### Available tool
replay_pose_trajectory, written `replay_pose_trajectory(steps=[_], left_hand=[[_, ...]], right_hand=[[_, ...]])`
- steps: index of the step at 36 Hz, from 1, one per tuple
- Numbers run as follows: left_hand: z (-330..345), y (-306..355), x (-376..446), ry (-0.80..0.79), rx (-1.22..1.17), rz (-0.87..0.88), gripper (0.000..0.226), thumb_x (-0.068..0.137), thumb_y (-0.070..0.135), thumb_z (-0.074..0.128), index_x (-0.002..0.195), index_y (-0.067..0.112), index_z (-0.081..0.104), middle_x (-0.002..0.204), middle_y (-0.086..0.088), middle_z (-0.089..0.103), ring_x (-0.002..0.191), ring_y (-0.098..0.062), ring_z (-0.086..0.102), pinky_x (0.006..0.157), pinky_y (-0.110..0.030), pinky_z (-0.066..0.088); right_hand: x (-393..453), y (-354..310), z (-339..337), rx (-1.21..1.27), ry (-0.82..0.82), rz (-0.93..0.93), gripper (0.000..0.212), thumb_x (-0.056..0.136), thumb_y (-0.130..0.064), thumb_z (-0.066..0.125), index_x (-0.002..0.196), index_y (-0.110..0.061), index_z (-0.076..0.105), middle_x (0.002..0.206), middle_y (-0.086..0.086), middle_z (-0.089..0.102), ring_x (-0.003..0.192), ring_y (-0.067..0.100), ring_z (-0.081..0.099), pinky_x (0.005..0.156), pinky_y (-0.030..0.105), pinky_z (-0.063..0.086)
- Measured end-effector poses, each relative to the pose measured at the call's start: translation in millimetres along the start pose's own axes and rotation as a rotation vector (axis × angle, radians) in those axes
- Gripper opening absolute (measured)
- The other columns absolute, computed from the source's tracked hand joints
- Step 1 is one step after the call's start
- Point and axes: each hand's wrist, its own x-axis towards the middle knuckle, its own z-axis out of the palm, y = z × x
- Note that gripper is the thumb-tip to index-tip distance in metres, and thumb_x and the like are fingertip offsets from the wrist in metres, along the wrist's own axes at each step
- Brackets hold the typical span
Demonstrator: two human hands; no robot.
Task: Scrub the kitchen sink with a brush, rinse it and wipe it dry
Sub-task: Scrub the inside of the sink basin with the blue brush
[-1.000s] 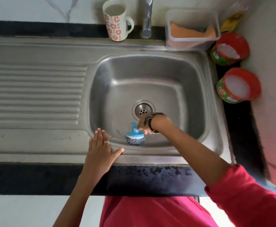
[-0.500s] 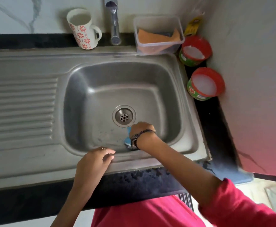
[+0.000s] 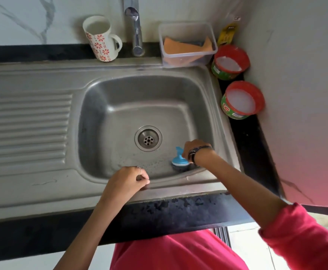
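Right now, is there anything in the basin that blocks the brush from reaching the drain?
Nothing visible does. The brush, held by the right hand, sits near the front wall of the sink; bare steel lies between it and the drain.

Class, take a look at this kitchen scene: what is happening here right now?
A person is scrubbing the steel sink. The right hand holds a blue-handled scrubber against the basin's near right corner, just beside the drain. The left hand, loosely curled, rests on the front rim. No water is running from the tap.

Pink top (image 3: 178,254), sleeves pushed up; R wrist dark watch (image 3: 193,152); L finger ring (image 3: 140,170).
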Motion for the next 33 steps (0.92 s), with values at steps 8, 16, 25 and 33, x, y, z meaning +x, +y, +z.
replay_pose_trajectory(steps=[8, 16, 25, 33], left_hand=[[-20.6, 12.7, 25.5, -0.239, 0.165, 0.096, 0.023, 0.084, 0.044, 0.060, 0.081, 0.023, 0.070, 0.072, 0.011, 0.064, 0.064, -0.006, 0.055, 0.060, -0.023, 0.037], [-59.5, 66.1, 84.9, -0.233, 0.152, 0.225, 0.020, 0.089, 0.027, 0.057, 0.103, 0.021, 0.070, 0.107, 0.005, 0.070, 0.101, -0.010, 0.063, 0.090, -0.024, 0.047], [-105.3, 164.8, 180.9, -0.071, -0.189, 0.341, 0.046, 0.090, 0.011, 0.059, 0.134, 0.004, 0.048, 0.138, -0.011, 0.049, 0.127, -0.022, 0.048, 0.103, -0.024, 0.034], [-98.6, 205.7, 227.7, 0.027, 0.291, 0.501, 0.089, 0.087, 0.020, 0.063, 0.150, 0.011, 0.000, 0.158, -0.009, 0.001, 0.143, -0.023, 0.016, 0.114, -0.032, 0.023]], right_hand=[[6.0, 50.7, -13.5, 0.470, 0.057, 0.024, 0.044, 0.093, -0.039, 0.052, 0.113, -0.001, 0.062, 0.102, 0.020, 0.062, 0.089, 0.026, 0.057, 0.067, 0.028, 0.039], [2.4, 95.3, -65.4, 0.808, 0.420, -0.006, 0.027, 0.090, -0.038, 0.055, 0.078, -0.014, 0.058, 0.073, 0.008, 0.052, 0.069, 0.023, 0.048, 0.052, 0.027, 0.032], [30.6, 137.1, -136.0, 1.079, 0.804, 0.162, 0.036, 0.092, -0.029, 0.046, 0.110, -0.002, 0.061, 0.102, 0.020, 0.065, 0.098, 0.035, 0.060, 0.067, 0.031, 0.034], [71.0, 145.5, -163.4, 0.911, 0.747, 0.195, 0.041, 0.091, -0.027, 0.049, 0.124, -0.004, 0.056, 0.121, 0.020, 0.060, 0.110, 0.035, 0.056, 0.081, 0.033, 0.043]])
